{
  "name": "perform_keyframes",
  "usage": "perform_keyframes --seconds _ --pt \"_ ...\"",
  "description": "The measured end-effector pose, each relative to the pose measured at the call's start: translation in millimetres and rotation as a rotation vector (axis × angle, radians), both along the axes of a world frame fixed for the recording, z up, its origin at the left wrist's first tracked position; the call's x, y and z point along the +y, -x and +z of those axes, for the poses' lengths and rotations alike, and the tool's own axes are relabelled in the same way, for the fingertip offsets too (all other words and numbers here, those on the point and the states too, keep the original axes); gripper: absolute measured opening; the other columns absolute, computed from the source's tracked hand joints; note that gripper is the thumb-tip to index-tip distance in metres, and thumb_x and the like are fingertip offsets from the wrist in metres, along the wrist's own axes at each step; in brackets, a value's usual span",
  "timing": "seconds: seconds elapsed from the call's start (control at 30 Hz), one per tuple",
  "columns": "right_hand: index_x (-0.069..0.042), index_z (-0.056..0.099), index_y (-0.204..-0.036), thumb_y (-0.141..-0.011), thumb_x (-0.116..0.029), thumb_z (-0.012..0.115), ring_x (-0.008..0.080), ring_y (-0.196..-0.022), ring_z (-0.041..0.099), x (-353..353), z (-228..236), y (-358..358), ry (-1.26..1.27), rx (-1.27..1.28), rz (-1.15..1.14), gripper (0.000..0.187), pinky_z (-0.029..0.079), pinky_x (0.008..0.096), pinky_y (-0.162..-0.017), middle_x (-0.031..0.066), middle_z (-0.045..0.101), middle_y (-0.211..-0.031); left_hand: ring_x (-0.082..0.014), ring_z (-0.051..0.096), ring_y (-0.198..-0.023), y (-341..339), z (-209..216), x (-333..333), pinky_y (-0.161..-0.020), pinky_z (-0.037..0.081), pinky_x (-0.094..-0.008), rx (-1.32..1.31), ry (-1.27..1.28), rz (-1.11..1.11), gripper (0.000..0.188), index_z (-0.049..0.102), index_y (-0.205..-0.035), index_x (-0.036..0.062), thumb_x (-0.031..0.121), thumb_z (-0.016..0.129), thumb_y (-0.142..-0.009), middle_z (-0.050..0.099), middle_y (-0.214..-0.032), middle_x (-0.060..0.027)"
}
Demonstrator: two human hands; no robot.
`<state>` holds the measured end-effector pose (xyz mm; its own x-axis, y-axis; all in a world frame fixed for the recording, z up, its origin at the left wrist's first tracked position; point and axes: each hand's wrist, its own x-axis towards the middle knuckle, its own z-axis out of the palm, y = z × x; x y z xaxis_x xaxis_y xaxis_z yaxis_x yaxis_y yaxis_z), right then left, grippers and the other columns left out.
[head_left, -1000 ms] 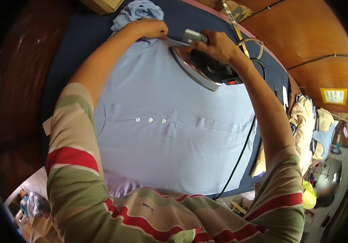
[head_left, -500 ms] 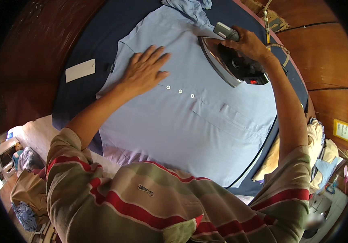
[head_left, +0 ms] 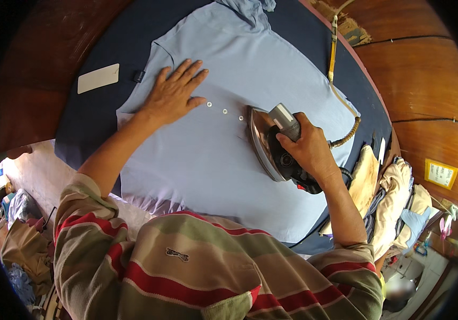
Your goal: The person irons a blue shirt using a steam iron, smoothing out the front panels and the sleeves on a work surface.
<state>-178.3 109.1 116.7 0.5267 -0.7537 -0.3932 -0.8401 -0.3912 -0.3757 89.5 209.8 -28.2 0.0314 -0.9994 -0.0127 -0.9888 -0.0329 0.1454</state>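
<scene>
A light blue shirt with several white buttons lies spread on a dark navy ironing surface. My left hand rests flat on the cloth, fingers spread, left of the buttons. Around the grey handle of a steam iron my right hand is closed. The soleplate is down on the shirt, just right of the buttons, and hides the cloth under it. At the shirt's left edge sits a small dark label.
A white card lies on the navy cover at left. The iron's hose runs up the right side. Folded clothes are heaped at right, beside a wooden wall. A brown bag stands at lower left.
My right hand has brought the iron down toward me and slightly left, from the shirt's far right part to beside the buttons. The left hand stays flat on the cloth.
</scene>
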Motion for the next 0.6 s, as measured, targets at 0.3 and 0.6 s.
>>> perform_keyframes --seconds 0.3,0.6 --pt "-0.004 0.057 -0.103 -0.076 -0.028 0.067 0.0395 -0.073 0.064 5 0 31 -0.041 0.004 0.192 0.038 0.051 0.0438 -0.068 0.0237 0.064 -0.075 -0.0220 0.014 -0.142 -8 6 -5 -0.111 0.013 -0.0490 0.023 -0.056 -0.040 0.067 0.023 -0.147 0.0162 0.047 0.045 -0.091 0.017 -0.154 -0.0037" --pt "-0.003 0.056 -0.104 -0.075 -0.028 0.068 0.0398 -0.076 0.064 4 1 28 -0.078 0.051 0.172 0.040 0.051 0.0437 -0.070 0.0239 0.064 -0.076 -0.0224 0.014 -0.141 -9 4 -6 -0.110 0.013 -0.0494 0.021 -0.044 -0.048 0.068 0.022 -0.147 0.0159 0.047 0.045 -0.091 0.018 -0.153 -0.0040"
